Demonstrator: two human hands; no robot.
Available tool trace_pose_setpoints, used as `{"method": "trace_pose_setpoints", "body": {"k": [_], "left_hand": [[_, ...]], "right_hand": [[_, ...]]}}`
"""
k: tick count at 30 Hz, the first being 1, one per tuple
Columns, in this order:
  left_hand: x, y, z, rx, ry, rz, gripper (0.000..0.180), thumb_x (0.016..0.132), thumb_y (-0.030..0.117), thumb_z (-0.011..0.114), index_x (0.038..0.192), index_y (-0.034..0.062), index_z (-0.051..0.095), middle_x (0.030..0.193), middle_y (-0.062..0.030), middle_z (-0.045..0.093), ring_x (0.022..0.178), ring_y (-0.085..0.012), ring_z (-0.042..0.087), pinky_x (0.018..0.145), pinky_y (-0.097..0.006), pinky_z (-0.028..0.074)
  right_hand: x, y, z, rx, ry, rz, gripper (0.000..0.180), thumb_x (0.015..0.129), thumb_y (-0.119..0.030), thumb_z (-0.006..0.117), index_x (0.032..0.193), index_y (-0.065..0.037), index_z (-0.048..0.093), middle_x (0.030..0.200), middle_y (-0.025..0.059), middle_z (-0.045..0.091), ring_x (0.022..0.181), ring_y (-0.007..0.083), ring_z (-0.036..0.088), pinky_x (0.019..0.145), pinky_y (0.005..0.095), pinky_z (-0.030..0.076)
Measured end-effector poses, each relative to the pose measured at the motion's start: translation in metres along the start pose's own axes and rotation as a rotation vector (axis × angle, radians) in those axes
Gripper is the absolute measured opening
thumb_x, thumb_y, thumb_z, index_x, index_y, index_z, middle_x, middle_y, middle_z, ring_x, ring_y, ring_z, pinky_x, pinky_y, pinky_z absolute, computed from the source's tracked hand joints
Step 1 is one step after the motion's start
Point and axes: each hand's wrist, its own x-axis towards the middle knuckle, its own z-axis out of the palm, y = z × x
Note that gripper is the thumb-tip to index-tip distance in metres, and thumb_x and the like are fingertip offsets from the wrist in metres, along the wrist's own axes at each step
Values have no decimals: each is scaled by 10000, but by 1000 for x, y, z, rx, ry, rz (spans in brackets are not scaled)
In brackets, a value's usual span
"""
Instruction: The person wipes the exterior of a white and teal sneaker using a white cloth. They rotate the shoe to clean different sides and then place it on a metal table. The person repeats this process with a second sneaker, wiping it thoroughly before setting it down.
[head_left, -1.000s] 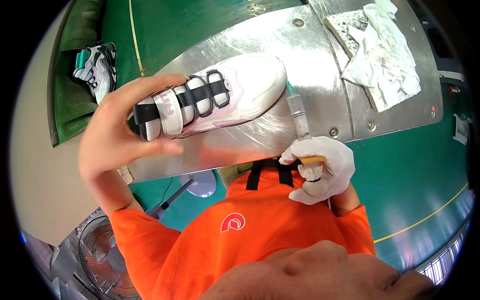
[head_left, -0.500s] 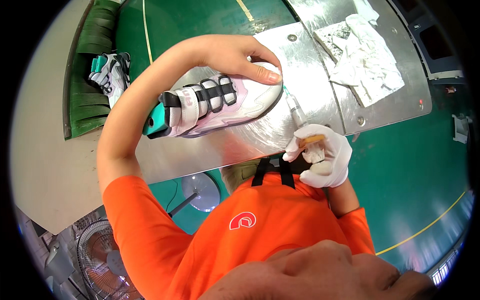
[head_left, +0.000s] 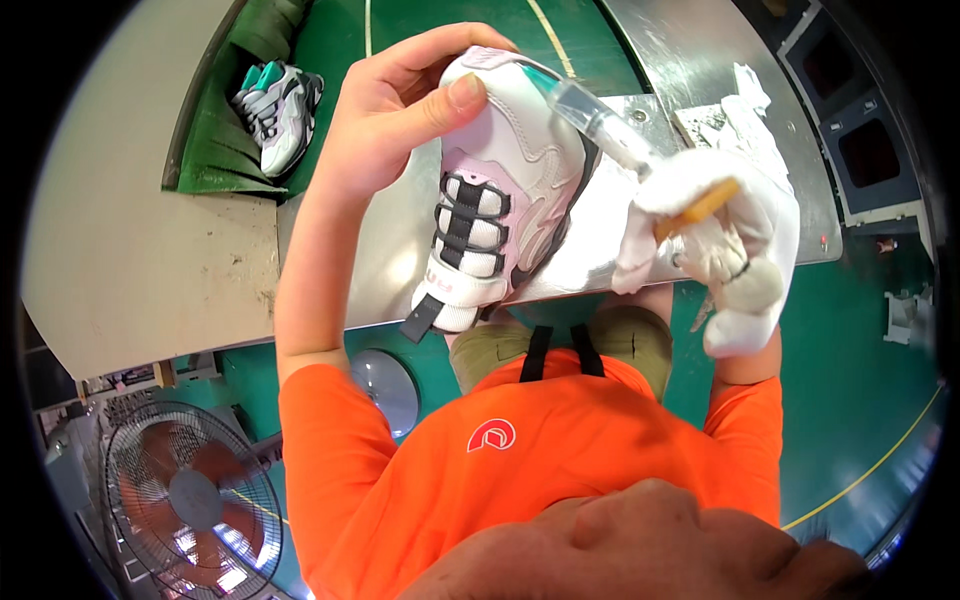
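My bare left hand (head_left: 400,120) grips the toe of a white and pink sneaker (head_left: 475,165) with black straps. The shoe is lifted and tilted, its toe pointing away from me and its heel end toward me. In my gloved right hand (head_left: 750,240) is a clear syringe (head_left: 605,128) with a teal tip. That tip lies at the toe edge of the shoe, close to the sole; whether it touches I cannot tell. A yellow-orange strip (head_left: 700,208) and some crumpled whitish material also show in the gloved palm.
Below the hands is a metal worktable (head_left: 385,270). A white cloth (head_left: 745,125) lies at its far right. Another sneaker (head_left: 283,115) with teal inside sits by green flaps (head_left: 225,140) at the far left. A fan (head_left: 190,500) stands at lower left.
My left hand has lifted the sneaker and turned its toe away from me. My right hand has come up and to the right with the syringe, whose tip is still by the toe.
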Motion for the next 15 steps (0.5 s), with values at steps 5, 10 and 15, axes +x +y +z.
{"method": "trace_pose_setpoints", "body": {"k": [5, 10, 15], "left_hand": [[-29, -15, -27, 11, 156, 26, 506, 920, 313, 617, 1263, -46, 522, 1151, -99, 615, 1038, -166, 595, 888, -283, 459], [-36, -31, -35, -121, 425, -5, 463, 938, 316, 596, 1216, -51, 547, 1031, -66, 650, 881, -114, 614, 778, -247, 488], [-54, -67, -79, -344, 491, -82, 420, 985, 306, 505, 1188, -60, 548, 1089, -121, 652, 978, -170, 636, 853, -293, 499]], "right_hand": [[19, 9, 22, 41, 42, 134, 623, 613, -248, 736, 1091, 97, 536, 754, 189, 592, 628, 262, 636, 559, 331, 544], [38, 41, 13, -29, -3, 74, 684, 587, -200, 696, 1165, 106, 497, 892, 232, 596, 689, 310, 640, 639, 368, 549], [40, 68, 2, 80, 6, 316, 671, 591, -138, 651, 1199, 97, 491, 971, 193, 605, 799, 265, 628, 731, 345, 522]]}}
